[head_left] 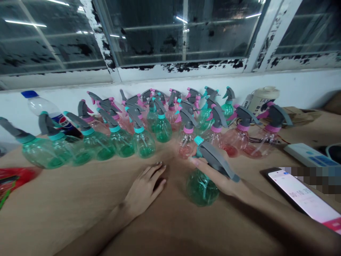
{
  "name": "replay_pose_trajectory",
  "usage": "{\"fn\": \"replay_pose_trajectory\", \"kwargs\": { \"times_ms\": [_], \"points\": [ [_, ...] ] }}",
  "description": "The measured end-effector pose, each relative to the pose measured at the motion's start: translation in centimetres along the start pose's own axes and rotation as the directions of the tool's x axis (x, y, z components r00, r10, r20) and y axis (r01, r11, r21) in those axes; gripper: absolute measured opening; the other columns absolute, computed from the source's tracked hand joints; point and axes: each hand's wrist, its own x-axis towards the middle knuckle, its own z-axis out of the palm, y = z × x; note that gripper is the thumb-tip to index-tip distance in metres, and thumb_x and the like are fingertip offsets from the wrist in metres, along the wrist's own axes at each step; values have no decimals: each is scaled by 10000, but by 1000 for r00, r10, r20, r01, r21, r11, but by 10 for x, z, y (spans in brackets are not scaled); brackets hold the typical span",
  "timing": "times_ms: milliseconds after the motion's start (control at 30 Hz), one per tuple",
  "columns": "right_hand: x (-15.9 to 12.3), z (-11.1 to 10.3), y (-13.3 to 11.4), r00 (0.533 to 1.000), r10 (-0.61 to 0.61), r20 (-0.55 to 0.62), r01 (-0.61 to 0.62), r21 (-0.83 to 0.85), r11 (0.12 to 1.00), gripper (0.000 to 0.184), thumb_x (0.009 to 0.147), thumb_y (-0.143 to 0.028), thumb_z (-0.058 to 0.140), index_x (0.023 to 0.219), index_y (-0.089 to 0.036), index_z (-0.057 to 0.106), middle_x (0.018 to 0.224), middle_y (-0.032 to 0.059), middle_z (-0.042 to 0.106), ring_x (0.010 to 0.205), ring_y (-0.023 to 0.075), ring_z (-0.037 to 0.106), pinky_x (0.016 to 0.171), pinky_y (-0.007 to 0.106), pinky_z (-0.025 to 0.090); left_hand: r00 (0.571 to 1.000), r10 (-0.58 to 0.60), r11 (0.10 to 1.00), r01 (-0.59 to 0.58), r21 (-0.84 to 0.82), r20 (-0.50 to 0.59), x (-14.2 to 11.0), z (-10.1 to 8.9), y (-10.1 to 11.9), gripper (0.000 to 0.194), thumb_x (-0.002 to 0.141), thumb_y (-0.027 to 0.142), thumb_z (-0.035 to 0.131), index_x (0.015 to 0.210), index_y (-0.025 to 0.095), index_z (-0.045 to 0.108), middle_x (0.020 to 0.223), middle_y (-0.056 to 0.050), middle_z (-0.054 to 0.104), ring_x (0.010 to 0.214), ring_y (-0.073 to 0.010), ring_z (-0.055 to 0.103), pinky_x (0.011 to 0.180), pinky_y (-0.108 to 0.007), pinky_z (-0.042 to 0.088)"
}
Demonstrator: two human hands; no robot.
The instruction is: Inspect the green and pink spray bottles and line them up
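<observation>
My right hand (215, 176) is closed around the neck of a green spray bottle (201, 190) with a grey and teal trigger head. The bottle is upright at the table's middle, nearer to me than the rows. My left hand (145, 188) lies flat on the wooden table (80, 206), fingers stretched out and holding nothing. Beyond it stands a row of green spray bottles, the closest being one with a teal collar (144, 144). Just behind the held bottle is a pink spray bottle (185, 142). My right fingertips are partly hidden by the trigger head.
Several more green and pink spray bottles crowd the back by the wall. A cola bottle (66, 122) with a blue cap leans at the left, near a red packet (22, 181). On the right are a lit phone (295, 195), a white box (306, 154) and a pale container (263, 97).
</observation>
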Motion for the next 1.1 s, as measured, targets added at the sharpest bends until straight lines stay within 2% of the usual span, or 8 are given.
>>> {"fn": "replay_pose_trajectory", "kwargs": {
  "times_ms": [167, 300, 400, 533, 667, 867, 1033, 1100],
  "points": [
    [-4, -1, 2, 1000, -21, 9, 22, -80, 997, 243, 842, -399, 503, 654, -252, 459, 534, -49, 439, 499, 127, 483, 558, 297, 454, 1000, 11, 1000, -11, 7, 9, 0, 0, -1, 354, 942, 322, 390, 1267, 202, 467, 1295, -69, 509, 1199, -223, 458, 991, -411, 399],
    [-7, 0, -1, 997, 14, 81, -10, -49, 999, 255, 849, -377, 506, 641, -240, 450, 582, -41, 490, 539, 117, 514, 570, 281, 459, 1000, 14, 1000, -14, 13, 15, 0, 1, -2, 333, 943, 305, 392, 1244, 200, 489, 1296, -64, 508, 1206, -216, 452, 999, -402, 394],
    [-8, 1, 0, 994, 11, 107, -14, 29, 999, 107, 824, -351, 551, 810, -246, 568, 753, -10, 622, 722, 155, 614, 699, 312, 503, 1000, 15, 1000, -15, 18, 13, -1, 1, -2, 320, 943, 302, 394, 1226, 195, 501, 1293, -65, 511, 1205, -219, 453, 1001, -407, 392],
    [-8, 5, 6, 995, 70, 67, -76, 103, 992, 185, 818, -352, 564, 976, -262, 597, 1006, 21, 654, 964, 195, 620, 874, 353, 485, 1000, 11, 1000, -12, 10, 16, -1, 1, -1, 316, 940, 296, 405, 1219, 186, 506, 1293, -70, 510, 1203, -219, 454, 998, -405, 396],
    [-10, 7, 7, 997, 77, 29, -80, 127, 989, 156, 824, -338, 552, 945, -243, 575, 918, 26, 637, 877, 179, 636, 796, 319, 508, 1000, 7, 1000, -7, 10, 6, -1, 2, -1, 309, 940, 293, 405, 1207, 186, 516, 1288, -68, 515, 1201, -215, 457, 1004, -401, 389],
    [-10, 4, 7, 999, 51, -1, -51, 4, 999, 135, 827, -354, 535, 786, -230, 568, 728, -3, 582, 696, 164, 605, 668, 322, 498, 1000, 6, 1000, -6, 17, 14, -1, 2, 0, 314, 940, 295, 398, 1209, 185, 515, 1288, -63, 519, 1206, -214, 453, 1002, -401, 391],
    [-10, 4, 4, 997, 58, 59, -64, 105, 992, 172, 839, -308, 534, 997, -243, 558, 943, 19, 648, 795, 163, 635, 726, 311, 508, 1000, 4, 1000, -4, 11, 9, -1, 2, 0, 314, 938, 300, 393, 1200, 186, 522, 1290, -65, 518, 1203, -213, 458, 1006, -396, 390],
    [-10, 5, 3, 995, 82, 61, -91, 155, 984, 178, 833, -321, 541, 996, -249, 549, 956, 16, 654, 773, 157, 643, 701, 300, 517, 1000, 3, 1000, -3, 7, 13, 0, 2, 0, 312, 938, 303, 392, 1195, 186, 525, 1287, -66, 520, 1204, -216, 458, 1003, -399, 393]
  ]
}}
